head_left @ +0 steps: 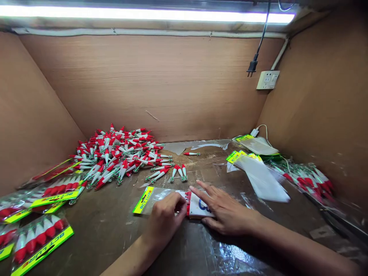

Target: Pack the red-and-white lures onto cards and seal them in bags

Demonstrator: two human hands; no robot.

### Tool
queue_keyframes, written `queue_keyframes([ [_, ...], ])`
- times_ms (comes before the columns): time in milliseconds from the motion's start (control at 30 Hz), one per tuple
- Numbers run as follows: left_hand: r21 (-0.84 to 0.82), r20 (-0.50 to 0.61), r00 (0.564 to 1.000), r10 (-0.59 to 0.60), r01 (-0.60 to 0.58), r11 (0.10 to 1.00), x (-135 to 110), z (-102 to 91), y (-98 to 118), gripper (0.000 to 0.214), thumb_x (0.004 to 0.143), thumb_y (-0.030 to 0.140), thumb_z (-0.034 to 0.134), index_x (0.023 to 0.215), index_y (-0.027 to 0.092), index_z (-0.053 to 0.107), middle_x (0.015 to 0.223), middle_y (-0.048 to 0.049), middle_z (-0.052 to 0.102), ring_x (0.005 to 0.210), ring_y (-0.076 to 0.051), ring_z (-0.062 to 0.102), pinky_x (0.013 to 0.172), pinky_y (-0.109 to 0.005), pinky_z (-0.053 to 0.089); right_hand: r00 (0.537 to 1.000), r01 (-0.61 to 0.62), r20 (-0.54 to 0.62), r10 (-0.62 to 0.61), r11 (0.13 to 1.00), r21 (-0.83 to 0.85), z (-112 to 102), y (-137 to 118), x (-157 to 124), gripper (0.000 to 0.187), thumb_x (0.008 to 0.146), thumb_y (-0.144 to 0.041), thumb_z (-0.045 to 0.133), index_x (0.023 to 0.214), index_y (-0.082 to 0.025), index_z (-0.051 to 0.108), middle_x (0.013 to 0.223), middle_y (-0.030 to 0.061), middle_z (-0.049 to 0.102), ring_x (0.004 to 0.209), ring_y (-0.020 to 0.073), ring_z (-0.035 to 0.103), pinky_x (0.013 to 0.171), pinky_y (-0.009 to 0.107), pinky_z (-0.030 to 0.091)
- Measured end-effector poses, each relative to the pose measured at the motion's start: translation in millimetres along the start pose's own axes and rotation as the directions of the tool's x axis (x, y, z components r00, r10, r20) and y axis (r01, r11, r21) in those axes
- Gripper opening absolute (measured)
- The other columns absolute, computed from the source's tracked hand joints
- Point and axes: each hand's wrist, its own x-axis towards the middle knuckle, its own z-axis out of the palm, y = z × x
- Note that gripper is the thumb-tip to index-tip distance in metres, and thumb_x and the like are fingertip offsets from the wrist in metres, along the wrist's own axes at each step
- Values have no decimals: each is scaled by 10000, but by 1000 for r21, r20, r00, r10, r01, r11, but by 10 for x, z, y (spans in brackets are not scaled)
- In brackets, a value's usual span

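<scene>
A clear plastic bag (161,195) with a yellow BCT LURE header (143,200) lies flat in front of me. My left hand (165,214) is closed in a pinch at the bag's right end, its fingertips partly hidden. Against that end sits a white block (197,205) with a blue mark, and red tips of fishing lures (188,203) stick out from its left side. My right hand (224,209) lies over the block, thumb along the near edge and fingers stretched across the top. Just beyond the bag rest several loose red-and-white squid lures (178,173).
A big heap of lures (115,153) stands at the back left. Filled lure packs (40,239) lie at the left. Unfilled bags (258,176) are stacked at the right, beside more lures (313,178) and a cable. A black plug (252,66) hangs overhead near a wall socket (268,79).
</scene>
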Motion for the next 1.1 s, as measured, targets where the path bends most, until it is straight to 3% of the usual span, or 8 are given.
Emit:
queue_keyframes([
  [100, -57, 23, 996, -82, 83, 995, 38, -22, -35, 64, 888, 162, 591, 897, 216, 625, 790, 12, 680, 696, -163, 656, 664, -265, 471, 1000, -6, -20, 6, 1000, 17, 26, 29, -3, 1001, 828, -316, 651, 1591, -295, 3, 1664, 106, 76, 1506, 331, 159, 1193, 528, 227],
  [200, -88, 113, 988, -103, 113, 990, 52, -22, -46, 228, 857, 187, 630, 1083, 220, 641, 798, 6, 702, 661, -174, 656, 635, -272, 468, 999, 0, -33, 0, 1000, 17, 47, 41, -3, 1013, 820, -318, 653, 1592, -286, -3, 1659, 115, 103, 1498, 330, 190, 1190, 531, 234],
  [400, -86, 119, 981, -151, 161, 983, 58, -10, -7, 109, 908, 172, 551, 852, 211, 637, 751, 4, 698, 663, -174, 655, 634, -270, 450, 999, 3, -37, -3, 1000, -2, 72, 37, 11, 1010, 820, -314, 641, 1590, -294, -11, 1656, 114, 122, 1490, 336, 208, 1173, 543, 267],
  [633, -34, 139, 990, 35, -31, 999, -10, 99, 67, 106, 954, 170, 525, 920, 206, 618, 874, -27, 708, 780, -197, 676, 708, -296, 472, 1000, 12, -16, -12, 1000, -27, 37, -35, 41, 874, 827, -274, 643, 1560, -404, 185, 1659, 60, 136, 1467, 351, 268, 1149, 573, 288],
  [800, -71, 192, 976, 100, -88, 994, 9, -34, 118, 153, 932, 326, 625, 1058, 243, 643, 973, -36, 697, 872, -220, 667, 767, -315, 500, 998, 42, -44, -43, 999, -23, 20, -23, 23, 657, 862, -326, 642, 1473, -379, 409, 1633, 59, 231, 1440, 333, 325, 1146, 538, 315],
  [867, -72, 203, 976, 80, -67, 995, 49, -104, 64, 261, 923, 389, 635, 1144, 250, 634, 1055, -57, 694, 956, -242, 663, 829, -347, 514, 997, 41, -59, -41, 999, -4, 42, 26, 8, 666, 855, -372, 665, 1474, -339, 421, 1619, 90, 257, 1438, 334, 329, 1147, 524, 324],
  [967, -64, 237, 967, 93, -80, 995, 92, -127, -113, 480, 951, 384, 594, 1404, 262, 493, 1405, -105, 566, 1313, -290, 508, 1075, -461, 419, 997, 36, -71, -33, 998, 46, 91, 118, -3, 765, 814, -423, 717, 1496, -275, 403, 1604, 138, 275, 1439, 338, 330, 1150, 511, 330],
  [1100, -117, 383, 906, 182, -148, 982, 63, -52, -297, 692, 955, 406, 593, 1554, 294, 265, 1585, -93, 360, 1486, -289, 264, 1191, -528, 261, 992, 55, -115, -41, 991, 122, 129, 194, 17, 759, 772, -417, 760, 1450, -226, 477, 1571, 167, 334, 1429, 343, 353, 1147, 511, 339],
])
